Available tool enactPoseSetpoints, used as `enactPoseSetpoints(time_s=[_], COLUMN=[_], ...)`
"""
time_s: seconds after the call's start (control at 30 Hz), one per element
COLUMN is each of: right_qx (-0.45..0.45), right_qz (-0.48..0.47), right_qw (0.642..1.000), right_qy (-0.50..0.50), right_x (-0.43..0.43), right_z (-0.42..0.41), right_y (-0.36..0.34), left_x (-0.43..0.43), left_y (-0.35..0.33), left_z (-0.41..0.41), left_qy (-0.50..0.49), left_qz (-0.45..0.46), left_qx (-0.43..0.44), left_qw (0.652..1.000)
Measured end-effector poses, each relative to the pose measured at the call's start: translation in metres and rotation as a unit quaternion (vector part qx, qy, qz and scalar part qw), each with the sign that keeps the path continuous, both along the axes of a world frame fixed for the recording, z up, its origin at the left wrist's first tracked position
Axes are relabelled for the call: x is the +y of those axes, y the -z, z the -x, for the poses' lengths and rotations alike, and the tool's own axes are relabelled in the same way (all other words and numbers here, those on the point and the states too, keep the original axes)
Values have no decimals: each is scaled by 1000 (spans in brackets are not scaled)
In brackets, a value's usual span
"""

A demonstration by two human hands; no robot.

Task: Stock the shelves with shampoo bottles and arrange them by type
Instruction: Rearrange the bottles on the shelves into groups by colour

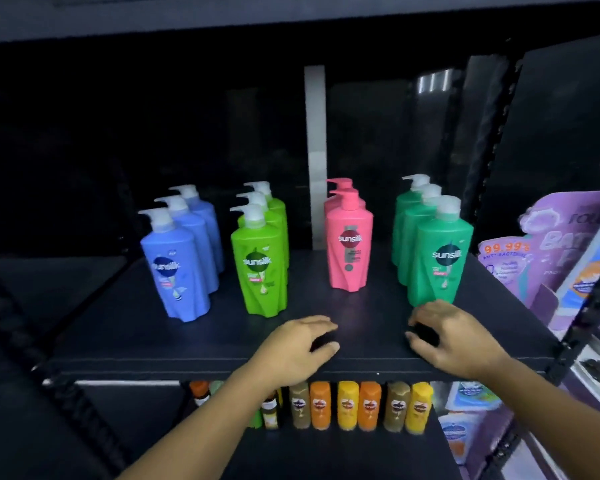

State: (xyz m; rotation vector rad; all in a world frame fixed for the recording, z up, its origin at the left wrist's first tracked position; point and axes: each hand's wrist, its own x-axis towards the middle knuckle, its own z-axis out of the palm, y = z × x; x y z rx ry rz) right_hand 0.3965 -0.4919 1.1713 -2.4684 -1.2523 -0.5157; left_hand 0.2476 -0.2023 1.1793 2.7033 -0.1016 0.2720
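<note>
Four rows of pump shampoo bottles stand on the dark shelf [174,344], each row running front to back. From left to right they are blue bottles [179,271], lime green bottles [262,268], pink bottles [350,247] and teal green bottles [439,261]. My left hand [297,348] hovers over the shelf's front edge, in front of the gap between the lime and pink rows. My right hand [454,336] hovers just in front of the nearest teal bottle. Both hands have loosely curled fingers with only dark shadow beneath them, and I see nothing held.
Below this shelf runs a row of small orange, yellow and brown bottles [347,405]. Purple product packs [568,251] fill the bay at the right, behind a black upright post [485,168]. A white strip [315,150] stands behind the pink row.
</note>
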Motion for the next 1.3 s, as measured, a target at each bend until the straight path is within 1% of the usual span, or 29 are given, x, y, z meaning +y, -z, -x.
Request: enactPoseSetpoints(time_s=[0.1,0.2,0.27,0.33,0.4,0.47,0.53,0.6,0.7,0.83,0.9,0.97,1.03,1.1,1.13,1.2,1.3], right_qx=[32,78,111,139,181,249,328,364,358,330,324,327,337,350,355,357,330], right_qz=[27,56,70,64,26,-48,-119,-167,-223,-248,-260,-267,-264,-265,-268,-278,-276], right_qw=[998,993,988,984,981,967,937,916,906,908,906,901,898,892,888,883,892], right_qy=[-41,-68,-87,-88,-70,-34,4,23,47,70,85,100,106,111,115,125,139], right_x=[18,51,79,110,143,175,202,223,243,254,257,260,264,269,272,278,283], right_z=[12,33,47,61,73,83,91,96,100,102,103,104,104,104,103,104,107], right_y=[1,-1,-2,-3,-5,-10,-16,-19,-18,-14,-12,-10,-11,-15,-15,-14,-9], left_x=[32,63,80,93,103,109,113,116,121,127,130,135,145,161,171,192,218], left_y=[5,5,5,4,3,1,0,-1,-3,-4,-4,-6,-10,-14,-15,-18,-20], left_z=[23,42,49,52,50,45,39,35,33,38,45,55,68,78,81,80,74], left_qy=[-22,-59,-82,-115,-154,-183,-174,-150,-130,-105,-114,-144,-188,-235,-251,-267,-243], left_qz=[5,-2,4,42,92,148,213,258,273,282,281,305,325,313,306,299,331], left_qx=[18,5,-27,-71,-102,-104,-94,-85,-88,-82,-88,-133,-214,-285,-303,-299,-224], left_qw=[1000,998,996,990,979,966,957,951,949,950,949,932,902,875,867,866,884])
